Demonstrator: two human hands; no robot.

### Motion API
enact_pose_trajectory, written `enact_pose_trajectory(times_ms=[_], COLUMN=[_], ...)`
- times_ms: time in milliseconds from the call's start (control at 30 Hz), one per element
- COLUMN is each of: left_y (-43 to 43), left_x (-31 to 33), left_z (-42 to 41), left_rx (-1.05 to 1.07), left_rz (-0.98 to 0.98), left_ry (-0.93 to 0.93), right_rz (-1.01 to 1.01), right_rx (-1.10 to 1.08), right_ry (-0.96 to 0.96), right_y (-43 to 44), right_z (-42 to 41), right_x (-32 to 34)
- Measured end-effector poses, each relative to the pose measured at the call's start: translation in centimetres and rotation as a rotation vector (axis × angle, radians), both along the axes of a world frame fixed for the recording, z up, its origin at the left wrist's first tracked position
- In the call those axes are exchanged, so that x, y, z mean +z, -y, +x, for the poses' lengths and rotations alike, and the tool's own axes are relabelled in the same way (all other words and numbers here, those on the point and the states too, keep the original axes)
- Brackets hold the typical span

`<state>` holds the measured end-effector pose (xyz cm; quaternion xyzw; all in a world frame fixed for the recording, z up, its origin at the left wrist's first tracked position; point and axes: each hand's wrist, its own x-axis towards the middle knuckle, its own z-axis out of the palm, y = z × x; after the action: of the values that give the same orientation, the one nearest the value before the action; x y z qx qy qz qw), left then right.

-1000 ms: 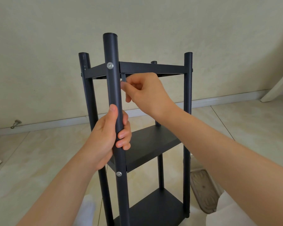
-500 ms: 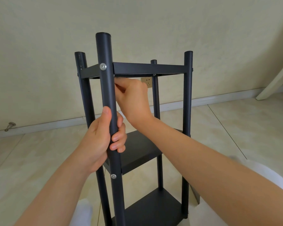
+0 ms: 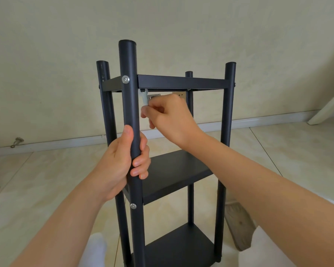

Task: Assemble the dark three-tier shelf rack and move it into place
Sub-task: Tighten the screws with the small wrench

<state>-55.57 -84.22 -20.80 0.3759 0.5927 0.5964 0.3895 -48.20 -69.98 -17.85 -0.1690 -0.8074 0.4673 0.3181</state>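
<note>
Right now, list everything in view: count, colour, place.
rack: one, black, upright on floor.
shelves: three, black, in the rack.
posts: four, black, at the rack's corners.
screws: two seen, silver, on the near post.
wrench: one, pale silver, under the top shelf's near corner.
wall plates: two, beige, on wall behind rack.
door stop: one, metal, by skirting, left.
board: one, white, leaning at far right.
brown item: one, on floor right of rack; kind unclear.
legs: two, in white, bottom edge.
left hand: one, grips the rack's near post.
right hand: one, pinches the wrench.

Black rack (image 3: 181, 82), pale silver wrench (image 3: 144, 97)
</note>
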Motion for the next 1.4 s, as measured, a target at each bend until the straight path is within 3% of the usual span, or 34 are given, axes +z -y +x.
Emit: enact_pose_trajectory(times_ms=[467, 800, 1200, 1400], left_y=[-0.1, 0.0, 0.0, 0.0], left_x=[0.0, -0.1, 0.0, 0.0], left_z=[-1.0, -1.1, -0.7, -0.6], left_rx=[-0.024, -0.03, -0.077, -0.083], left_rz=[-0.02, -0.024, -0.022, -0.029], left_ry=[0.013, 0.023, 0.023, 0.022], right_rz=[0.008, 0.084, 0.31, 0.405], right_rx=[0.029, -0.061, -0.238, -0.251], right_ry=[0.054, -0.048, -0.388, -0.322], right_y=[0.3, 0.9, 1.2, 0.7], right_z=[1.3, -0.3, -2.6, -2.3], right_x=[2.0, 1.1, -1.3, -1.2])
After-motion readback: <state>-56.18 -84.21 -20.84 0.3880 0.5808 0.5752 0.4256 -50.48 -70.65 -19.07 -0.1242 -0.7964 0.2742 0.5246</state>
